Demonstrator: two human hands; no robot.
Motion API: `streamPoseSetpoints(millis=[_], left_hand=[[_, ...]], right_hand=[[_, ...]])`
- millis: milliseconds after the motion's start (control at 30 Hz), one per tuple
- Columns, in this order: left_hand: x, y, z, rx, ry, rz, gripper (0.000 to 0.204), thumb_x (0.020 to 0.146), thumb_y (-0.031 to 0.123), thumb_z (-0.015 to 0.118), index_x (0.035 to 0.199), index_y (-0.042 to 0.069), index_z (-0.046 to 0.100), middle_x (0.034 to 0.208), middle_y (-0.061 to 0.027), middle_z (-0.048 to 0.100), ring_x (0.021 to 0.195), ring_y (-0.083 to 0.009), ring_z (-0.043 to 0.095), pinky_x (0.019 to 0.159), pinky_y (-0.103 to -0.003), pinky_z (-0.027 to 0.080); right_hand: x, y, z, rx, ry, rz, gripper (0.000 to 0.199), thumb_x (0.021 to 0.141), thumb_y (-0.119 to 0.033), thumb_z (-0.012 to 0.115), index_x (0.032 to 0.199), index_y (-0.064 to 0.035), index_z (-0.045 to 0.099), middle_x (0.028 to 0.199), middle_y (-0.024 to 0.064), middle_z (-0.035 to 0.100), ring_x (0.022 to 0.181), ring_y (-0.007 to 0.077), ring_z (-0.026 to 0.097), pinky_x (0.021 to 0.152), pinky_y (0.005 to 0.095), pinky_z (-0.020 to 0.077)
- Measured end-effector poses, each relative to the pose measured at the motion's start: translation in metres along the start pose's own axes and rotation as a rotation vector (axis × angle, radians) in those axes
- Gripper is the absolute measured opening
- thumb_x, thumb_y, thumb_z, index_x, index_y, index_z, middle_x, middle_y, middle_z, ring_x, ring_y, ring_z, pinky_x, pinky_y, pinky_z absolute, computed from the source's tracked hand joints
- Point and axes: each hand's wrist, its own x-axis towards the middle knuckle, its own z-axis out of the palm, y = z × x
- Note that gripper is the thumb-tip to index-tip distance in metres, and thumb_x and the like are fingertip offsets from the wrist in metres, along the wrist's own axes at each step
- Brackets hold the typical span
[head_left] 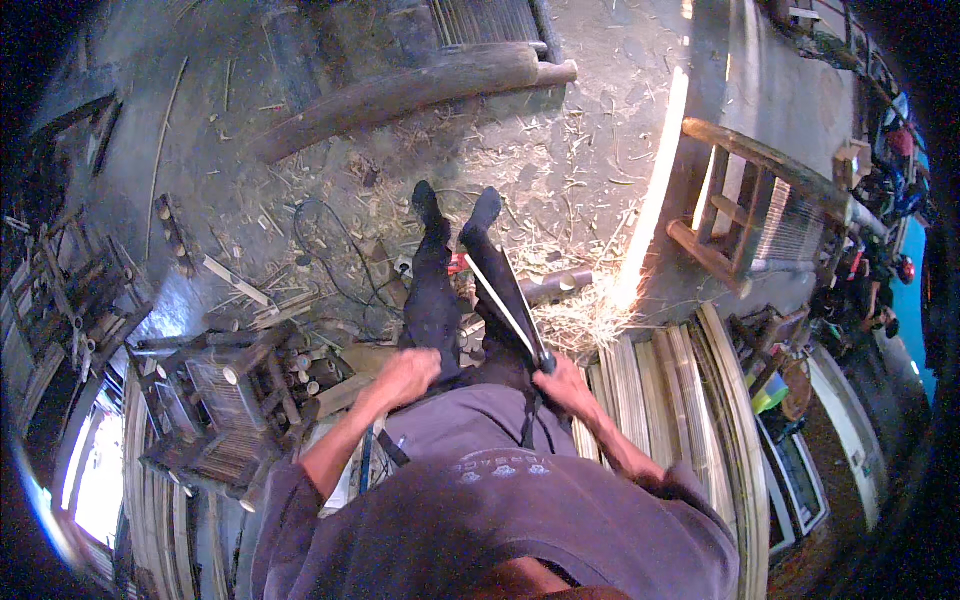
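Purple-shirted shoulders fill the lower frame, dark trousers stretching out over a floor [560, 170] thick with pale shavings. Finished bamboo slats [665, 400] lie stacked just beside the right leg, so much stripping looks done. Right hand [568, 382] is closed round a dark-handled knife [541, 358] against a thin pale bamboo strip [497, 297] along the leg; left hand [408, 375] rests curled on the left knee.

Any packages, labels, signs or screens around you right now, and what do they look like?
Printed mark on the purple shirt: chest, just below the hands, a small pale curved band.
Flat white-framed panels: on the ground at far right, rectangular; too blurred to tell whether they are screens or frames.
No packages or signs to be seen.
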Motion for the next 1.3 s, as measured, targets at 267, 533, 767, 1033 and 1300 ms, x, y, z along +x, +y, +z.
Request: streamPoseSetpoints(millis=[267, 533, 767, 1033, 1300], left_hand=[[0.048, -0.069, -0.008, -0.138, -0.131, 0.119, 0.026, 0.092, 0.027, 0.056, 0.086, 0.002, 0.061, 0.088, -0.0204, 0.063, 0.085, -0.0423, 0.061, 0.074, -0.051, 0.049], [0.338, -0.248, -0.077, 0.539, 0.469, -0.06, 0.039, 0.093, 0.026, 0.056, 0.127, 0.009, 0.051, 0.119, -0.0196, 0.057, 0.108, -0.0428, 0.056, 0.092, -0.051, 0.048], [0.482, -0.329, -0.104, 0.781, 0.864, 0.052, 0.054, 0.089, 0.021, 0.057, 0.139, 0.008, 0.046, 0.139, -0.0182, 0.05, 0.12, -0.0442, 0.053, 0.102, -0.052, 0.043], [0.533, -0.39, -0.152, 1.05, 0.983, 0.225, 0.057, 0.087, 0.017, 0.056, 0.143, 0.009, 0.044, 0.14, -0.0175, 0.049, 0.121, -0.035, 0.055, 0.101, -0.047, 0.046], [0.54, -0.415, -0.155, 1.117, 1.065, 0.446, 0.061, 0.081, 0.009, 0.056, 0.14, 0.001, 0.045, 0.142, -0.019, 0.047, 0.127, -0.0377, 0.048, 0.106, -0.05, 0.04]], right_hand=[[0.054, 0.018, -0.001, 0.339, 0.228, 0.01, 0.025, 0.087, -0.025, 0.067, 0.093, -0.0023, 0.06, 0.071, 0.0014, 0.058, 0.065, 0.0112, 0.051, 0.06, 0.0314, 0.0443], [0.366, 0.049, -0.084, 0.037, 0.676, -0.085, 0.031, 0.082, -0.032, 0.062, 0.084, -0.0008, 0.061, 0.065, 0.0118, 0.06, 0.063, 0.0239, 0.06, 0.061, 0.0389, 0.0465], [0.508, 0.077, -0.073, -0.155, 0.813, -0.196, 0.032, 0.083, -0.028, 0.062, 0.095, 0.0019, 0.061, 0.071, 0.0209, 0.062, 0.065, 0.0365, 0.061, 0.064, 0.0425, 0.0481], [0.549, 0.079, -0.028, 0.006, 0.875, -0.551, 0.042, 0.082, -0.024, 0.069, 0.119, -0.0087, 0.054, 0.08, 0.0141, 0.068, 0.072, 0.0331, 0.067, 0.066, 0.0396, 0.0522], [0.63, 0.065, -0.02, -0.191, 0.672, -0.526, 0.034, 0.085, -0.023, 0.073, 0.11, -0.0056, 0.057, 0.066, 0.0065, 0.054, 0.06, 0.0193, 0.055, 0.059, 0.0337, 0.0463]])
